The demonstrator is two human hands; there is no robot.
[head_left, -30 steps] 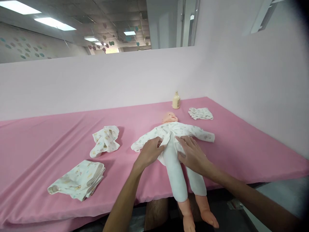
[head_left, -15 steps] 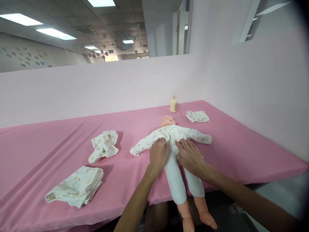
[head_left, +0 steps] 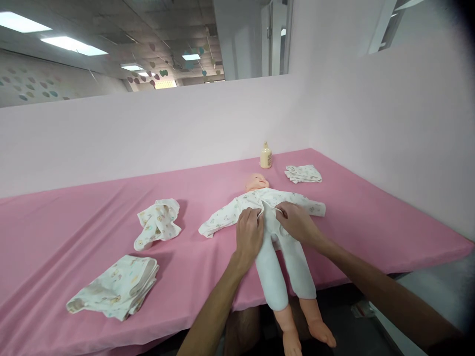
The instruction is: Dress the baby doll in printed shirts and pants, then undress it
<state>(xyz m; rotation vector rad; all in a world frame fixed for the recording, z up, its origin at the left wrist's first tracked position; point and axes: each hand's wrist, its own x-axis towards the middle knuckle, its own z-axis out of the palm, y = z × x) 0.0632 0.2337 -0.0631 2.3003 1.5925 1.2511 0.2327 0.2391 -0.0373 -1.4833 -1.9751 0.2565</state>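
While the doll [head_left: 270,269] lies on the surface [head_left: 196,277], my left fingers [head_left: 251,218] and right fingers [head_left: 285,209] pinch its shirt's [head_left: 249,201] front edges; I'm probably arranging them; next likely needs an even pull.

1 doll [head_left: 272,223] is counted, and 1 head [head_left: 256,183] and 2 bare feet [head_left: 322,334] are added! 1 patterned top [head_left: 255,200] is tallied, with 2 sleeves [head_left: 221,217]; 1 pair of white trousers [head_left: 271,272], with 2 legs [head_left: 299,267]. 1 left hand [head_left: 249,232] and 1 right hand [head_left: 297,222] are noted. Then 1 folded cloth [head_left: 117,286], 1 crumpled cloth [head_left: 159,224] and 1 small cloth [head_left: 303,173]: 3 loose cloths are clocked! 1 bottle [head_left: 265,156], 1 pink sheet [head_left: 200,277] are logged.
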